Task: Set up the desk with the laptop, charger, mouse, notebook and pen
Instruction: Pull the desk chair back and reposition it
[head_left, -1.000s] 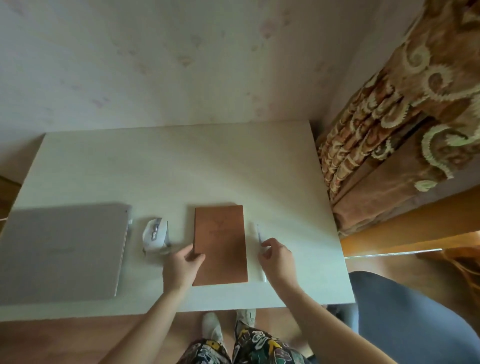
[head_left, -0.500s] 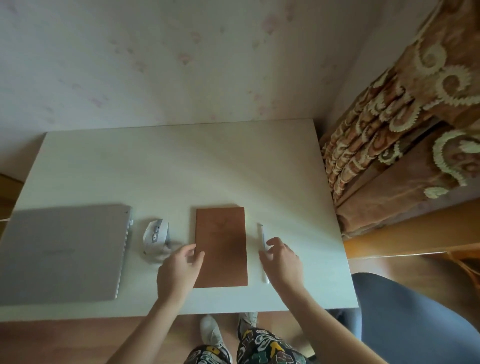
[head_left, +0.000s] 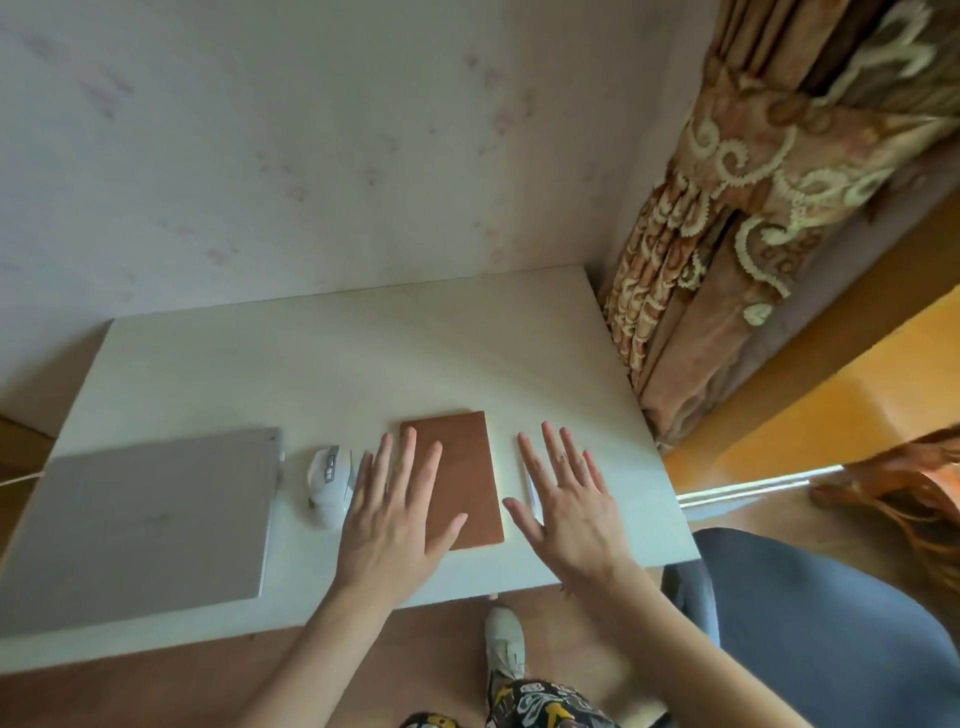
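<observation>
A closed silver laptop lies at the left of the pale desk. To its right rests a white mouse, then a brown notebook. A white pen lies right of the notebook, mostly hidden under my right hand. My left hand hovers flat with fingers spread over the notebook's left edge. My right hand is spread the same way just right of the notebook. Neither hand holds anything. A thin white cable leaves the laptop's left side.
A patterned brown curtain hangs past the desk's right edge. A grey chair seat sits at the lower right. The wall stands directly behind the desk. My shoe shows on the wooden floor below the front edge.
Both hands have let go of the notebook and pen, risen and spread their fingers flat. The view has tilted upward.
</observation>
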